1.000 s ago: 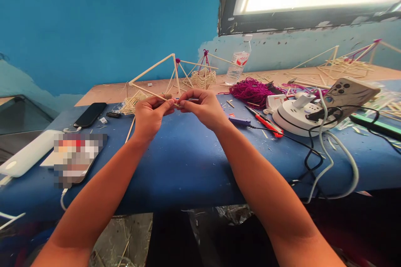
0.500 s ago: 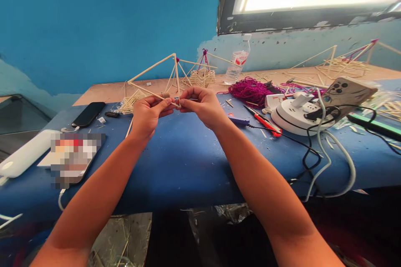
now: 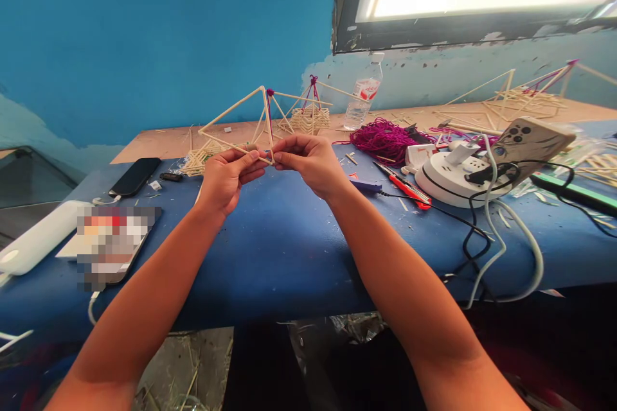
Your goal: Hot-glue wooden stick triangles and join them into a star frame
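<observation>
A triangular frame of thin wooden sticks (image 3: 231, 104) rises above my hands, its lower corner pinched between them. My left hand (image 3: 226, 176) is closed on the lower stick near that corner. Finger and thumb of my right hand (image 3: 308, 162) meet at the same corner, closed on the stick joint. Behind the frame, a purple cord (image 3: 270, 109) hangs from a knot on another stick piece. Farther back stands a stacked stick structure (image 3: 311, 119) with purple cord tied at its peak. Some stacked sticks (image 3: 200, 157) lie behind my left wrist.
Right of my hands lie a purple cord bundle (image 3: 385, 141), a red utility knife (image 3: 409, 189) and a white power socket (image 3: 443, 176) with cables and a leaning phone (image 3: 535, 141). A water bottle (image 3: 361, 99) stands behind. At left are a black phone (image 3: 135, 176) and a white device (image 3: 43, 237).
The stick frame has tilted slightly, its top corner shifting a little left and down. Purple cord now shows along its upright stick. Both hands keep their pinch at the lower corner.
</observation>
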Available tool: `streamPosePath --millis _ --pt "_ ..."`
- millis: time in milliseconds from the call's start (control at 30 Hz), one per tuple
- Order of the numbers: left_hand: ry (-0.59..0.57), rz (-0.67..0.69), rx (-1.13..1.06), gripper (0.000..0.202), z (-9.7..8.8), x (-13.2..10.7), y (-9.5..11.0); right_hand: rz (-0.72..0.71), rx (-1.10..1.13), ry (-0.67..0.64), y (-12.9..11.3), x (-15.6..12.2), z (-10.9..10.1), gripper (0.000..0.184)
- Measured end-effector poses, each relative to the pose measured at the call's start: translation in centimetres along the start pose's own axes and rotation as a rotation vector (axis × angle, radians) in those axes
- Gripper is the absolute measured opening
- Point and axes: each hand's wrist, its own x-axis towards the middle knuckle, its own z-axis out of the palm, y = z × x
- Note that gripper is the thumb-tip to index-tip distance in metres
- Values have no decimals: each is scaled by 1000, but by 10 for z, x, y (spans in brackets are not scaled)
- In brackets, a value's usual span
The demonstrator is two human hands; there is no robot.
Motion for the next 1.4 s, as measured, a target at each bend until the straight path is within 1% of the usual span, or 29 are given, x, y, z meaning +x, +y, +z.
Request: streamPosePath --millis 267,433,567,967,1200,1267,1400 --pt "0 2 -44 10 -1 1 -1 -9 7 -30 0 1 -3 32" --pt "12 -13 -75 5 -2 1 -1 -21 44 -53 0 2 -4 30" --pt "14 -28 -73 6 -2 2 -2 -39 52 -58 2 2 -4 29" --pt "-5 -30 -84 10 -4 4 -5 -53 14 -66 2 1 -4 38" --pt "1 -16 -68 12 -4 5 -7 -95 -30 -67 3 0 -1 34" --pt "-2 -3 -68 11 -4 4 -6 -92 -30 -80 3 0 -2 33" --pt "4 13 -77 7 -3 4 -5 -72 -13 -106 2 1 -5 37"
